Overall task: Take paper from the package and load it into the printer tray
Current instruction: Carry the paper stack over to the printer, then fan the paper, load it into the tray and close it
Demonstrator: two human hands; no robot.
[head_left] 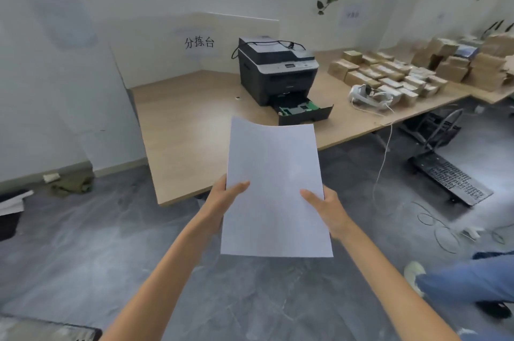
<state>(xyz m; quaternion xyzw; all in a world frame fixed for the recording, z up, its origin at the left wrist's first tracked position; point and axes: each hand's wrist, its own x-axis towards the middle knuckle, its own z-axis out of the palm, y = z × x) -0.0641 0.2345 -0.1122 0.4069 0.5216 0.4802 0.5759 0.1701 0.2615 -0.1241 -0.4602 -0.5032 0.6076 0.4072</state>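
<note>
A thin stack of plain white paper sheets (275,187) is held out in front of the body above the grey marbled floor (83,257), just short of the near edge of the light wooden table (180,124). The left hand (222,201) is closed on the stack's left edge, thumb laid across the top sheet and the fingers hidden beneath. The right hand (325,208) grips the right edge in the same way, thumb on top. The far end of the paper curls slightly upward.

On the table, well beyond the paper, a black and grey multifunction printer (276,68) stands with a black cable draped over its lid. Its black pull-out paper tray (304,112) with green guides is drawn out toward the viewer and appears unloaded. To the right of the printer lie a white headset (371,96) and rows of brown cardboard boxes (389,74). A black keyboard (450,178) lies on the floor under the table's right part.
</note>
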